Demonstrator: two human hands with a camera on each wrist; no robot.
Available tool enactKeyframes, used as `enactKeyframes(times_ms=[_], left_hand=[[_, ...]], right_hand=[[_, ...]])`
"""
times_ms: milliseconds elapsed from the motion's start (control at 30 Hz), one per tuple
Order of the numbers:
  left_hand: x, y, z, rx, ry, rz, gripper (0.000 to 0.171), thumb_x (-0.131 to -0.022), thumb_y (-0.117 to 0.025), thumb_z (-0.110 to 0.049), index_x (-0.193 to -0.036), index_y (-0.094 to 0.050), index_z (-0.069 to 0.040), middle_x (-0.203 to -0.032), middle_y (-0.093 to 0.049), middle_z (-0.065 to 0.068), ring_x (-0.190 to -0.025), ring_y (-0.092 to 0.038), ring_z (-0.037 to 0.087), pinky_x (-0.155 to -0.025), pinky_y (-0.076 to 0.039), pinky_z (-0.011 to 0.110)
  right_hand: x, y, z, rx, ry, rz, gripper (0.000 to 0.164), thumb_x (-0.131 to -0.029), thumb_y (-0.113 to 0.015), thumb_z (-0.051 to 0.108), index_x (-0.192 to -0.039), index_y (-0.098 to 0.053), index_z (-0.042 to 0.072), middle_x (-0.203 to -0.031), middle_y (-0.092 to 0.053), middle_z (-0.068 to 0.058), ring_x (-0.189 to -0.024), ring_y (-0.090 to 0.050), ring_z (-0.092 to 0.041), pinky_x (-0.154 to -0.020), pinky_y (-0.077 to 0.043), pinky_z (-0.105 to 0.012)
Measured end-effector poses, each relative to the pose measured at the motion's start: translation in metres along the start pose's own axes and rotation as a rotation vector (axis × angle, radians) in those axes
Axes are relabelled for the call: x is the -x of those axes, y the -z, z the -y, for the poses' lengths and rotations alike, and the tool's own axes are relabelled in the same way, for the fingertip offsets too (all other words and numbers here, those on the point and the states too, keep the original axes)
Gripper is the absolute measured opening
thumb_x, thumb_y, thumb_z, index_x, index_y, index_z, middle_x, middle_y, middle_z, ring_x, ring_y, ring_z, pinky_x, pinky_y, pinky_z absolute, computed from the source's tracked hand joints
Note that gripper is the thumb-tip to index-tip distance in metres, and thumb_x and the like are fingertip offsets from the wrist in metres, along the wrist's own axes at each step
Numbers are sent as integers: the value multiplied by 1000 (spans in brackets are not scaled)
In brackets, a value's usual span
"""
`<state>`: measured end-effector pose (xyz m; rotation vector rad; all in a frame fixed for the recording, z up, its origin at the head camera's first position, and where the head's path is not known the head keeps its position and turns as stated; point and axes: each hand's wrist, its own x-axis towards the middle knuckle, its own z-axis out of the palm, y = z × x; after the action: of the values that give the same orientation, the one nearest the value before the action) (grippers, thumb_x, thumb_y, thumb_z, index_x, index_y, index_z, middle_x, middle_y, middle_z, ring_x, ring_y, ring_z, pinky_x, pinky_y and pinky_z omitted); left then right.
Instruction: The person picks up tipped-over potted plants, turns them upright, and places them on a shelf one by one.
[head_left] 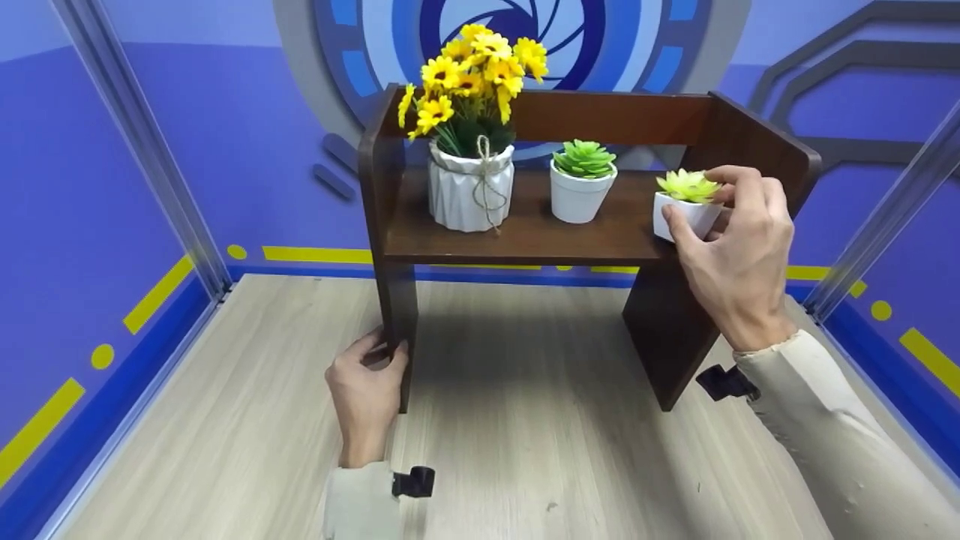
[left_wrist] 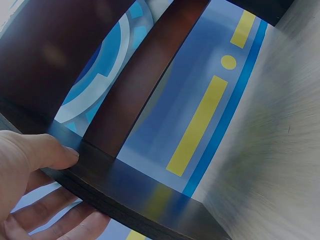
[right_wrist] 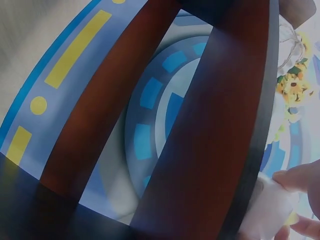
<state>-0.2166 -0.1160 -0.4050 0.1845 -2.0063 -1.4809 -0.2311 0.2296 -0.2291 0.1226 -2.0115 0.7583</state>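
A dark brown wooden shelf (head_left: 525, 244) stands on the table. My right hand (head_left: 746, 247) grips a small white pot (head_left: 679, 214) with a yellow-green succulent (head_left: 686, 185), at the right end of the shelf board. In the right wrist view that white pot (right_wrist: 267, 210) is pinched beside the board's edge. My left hand (head_left: 367, 394) holds the shelf's left side panel (head_left: 396, 322) low down; in the left wrist view the thumb (left_wrist: 62, 156) lies on one face of the panel and the other fingers are on its opposite face.
On the board's left stands a ribbed white pot (head_left: 469, 191) of yellow flowers (head_left: 472, 71), tied with twine. A white pot (head_left: 579, 196) with a green succulent is mid-board. Blue-purple printed walls (head_left: 202, 135) enclose the wood-grain table (head_left: 517, 465).
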Motion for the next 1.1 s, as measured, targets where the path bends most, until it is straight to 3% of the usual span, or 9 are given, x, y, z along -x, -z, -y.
enactKeyframes(times_ms=[233, 667, 833, 1000, 1100], left_hand=[[-1, 0, 0, -7, -1, 0, 25, -82, -80, -7, -107, -80, -5, -93, -79, 13, -81, -77, 26, -77, -62, 38], [-1, -1, 0, -12, -4, -12, 24, -81, -80, -6, -105, -80, -5, -92, -79, 14, -80, -77, 27, -81, -61, 49], [-1, -1, 0, -11, -7, -15, 24, -81, -81, -6, -105, -80, -4, -92, -79, 15, -79, -77, 27, -79, -61, 48], [0, -1, 0, -10, -8, -12, 25, -81, -80, -6, -106, -80, -4, -92, -79, 15, -79, -77, 28, -80, -61, 48], [0, -1, 0, -11, -9, -11, 26, -82, -80, -6, -107, -79, -4, -93, -79, 15, -80, -78, 28, -80, -62, 47]], right_hand=[[-4, -7, -5, 11, -8, -17, 45, -86, -79, 22, -122, -62, 0, -111, -58, -24, -95, -57, -20, -72, -39, -4], [-5, -21, -10, -21, -86, -47, 52, -84, -84, 28, -123, -60, 2, -115, -55, -17, -101, -58, -14, -88, -48, -11], [-6, -24, -8, 35, -105, -51, 65, -81, -85, 39, -130, -59, 7, -113, -51, -18, -98, -53, -17, -88, -51, -27], [-8, -25, -9, 71, -106, -45, 74, -75, -89, 43, -138, -60, 17, -114, -45, -20, -101, -56, -32, -93, -54, -47], [-9, -26, -10, 91, -97, -22, 72, -73, -91, 41, -134, -63, 13, -115, -43, -21, -105, -56, -38, -95, -51, -54]])
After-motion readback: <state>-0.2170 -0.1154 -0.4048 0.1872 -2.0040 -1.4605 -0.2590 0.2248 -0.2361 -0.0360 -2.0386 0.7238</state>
